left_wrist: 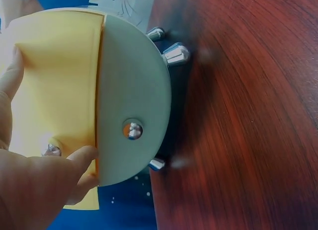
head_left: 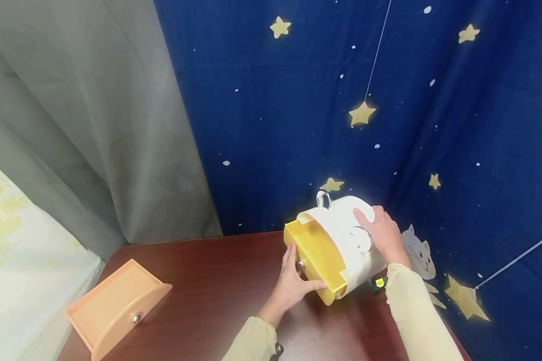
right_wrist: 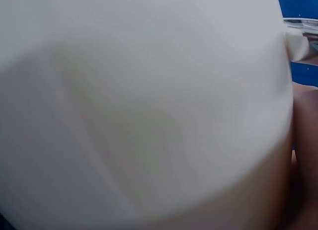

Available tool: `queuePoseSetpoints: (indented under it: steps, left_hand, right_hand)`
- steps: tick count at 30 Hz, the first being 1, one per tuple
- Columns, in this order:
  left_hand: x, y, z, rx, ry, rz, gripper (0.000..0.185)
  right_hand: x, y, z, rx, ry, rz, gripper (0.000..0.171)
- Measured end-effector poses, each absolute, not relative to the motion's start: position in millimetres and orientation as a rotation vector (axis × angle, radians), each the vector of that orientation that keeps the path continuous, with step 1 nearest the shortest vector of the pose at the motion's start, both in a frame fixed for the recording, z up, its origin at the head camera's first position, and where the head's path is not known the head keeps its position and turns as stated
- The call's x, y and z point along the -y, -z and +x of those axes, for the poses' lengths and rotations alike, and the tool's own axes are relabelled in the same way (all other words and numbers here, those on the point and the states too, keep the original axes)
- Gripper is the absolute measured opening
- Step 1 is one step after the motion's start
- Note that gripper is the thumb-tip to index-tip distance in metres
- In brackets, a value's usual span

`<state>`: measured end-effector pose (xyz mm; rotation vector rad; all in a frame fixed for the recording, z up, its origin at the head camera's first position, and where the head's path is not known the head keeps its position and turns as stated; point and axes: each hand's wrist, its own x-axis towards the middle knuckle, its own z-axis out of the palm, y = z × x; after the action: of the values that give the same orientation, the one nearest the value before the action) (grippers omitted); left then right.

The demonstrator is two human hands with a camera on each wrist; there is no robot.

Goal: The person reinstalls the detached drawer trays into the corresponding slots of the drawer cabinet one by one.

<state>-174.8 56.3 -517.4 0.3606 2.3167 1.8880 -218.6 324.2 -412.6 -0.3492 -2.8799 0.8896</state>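
step: yellow drawer (head_left: 315, 253) being seated in white box (head_left: 343, 225) | left hand (head_left: 293, 286) grips drawer front | right hand (head_left: 384, 233) laid flat — fingers straight — on box | next: a straight push is called for

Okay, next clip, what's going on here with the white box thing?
A person has a small white drawer box tipped over on a dark wooden table. The right hand rests on the box's white shell, steadying it. The left hand grips the front of the yellow drawer, which sits in the box. A second, orange drawer lies apart at the table's left edge, out of the box.
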Motion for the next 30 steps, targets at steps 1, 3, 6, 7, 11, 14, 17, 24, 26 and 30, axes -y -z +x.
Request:
queuePoseSetpoints:
  steps: [1, 3, 6, 7, 11, 14, 17, 24, 26, 30]
  left_hand:
    - [-58, 518, -176, -2.318, -1.886, 0.365, 0.135]
    - [-61, 520, -178, -2.336, -1.868, 0.373, 0.135]
    - [-64, 521, -182, -2.373, -1.834, 0.378, 0.134]
    - [-65, 521, -183, -2.381, -1.824, 0.38, 0.134]
    - [-68, 519, -186, -2.395, -1.8, 0.383, 0.134]
    - [-71, 517, -187, -2.38, -1.806, 0.38, 0.133]
    - [-74, 515, -188, -2.368, -1.808, 0.376, 0.132]
    - [-79, 515, -191, -2.389, -1.773, 0.37, 0.13]
    - [-79, 515, -192, -2.393, -1.768, 0.373, 0.129]
    - [-80, 516, -194, -2.398, -1.765, 0.38, 0.127]
  right_hand:
    - [-324, 413, -219, 2.882, -0.893, -0.35, 0.104]
    - [-324, 414, -219, 2.885, -0.895, -0.347, 0.104]
    - [-324, 415, -219, 2.882, -0.894, -0.346, 0.104]
    - [-324, 415, -219, 2.88, -0.892, -0.345, 0.104]
    - [-324, 415, -220, 2.876, -0.887, -0.349, 0.103]
    - [-324, 415, -221, 2.881, -0.891, -0.36, 0.103]
    - [-324, 415, -221, 2.886, -0.887, -0.364, 0.104]
    - [-324, 417, -221, 2.879, -0.86, -0.364, 0.103]
    - [-325, 418, -221, 2.871, -0.854, -0.364, 0.103]
    - [-326, 418, -222, 2.865, -0.857, -0.369, 0.102]
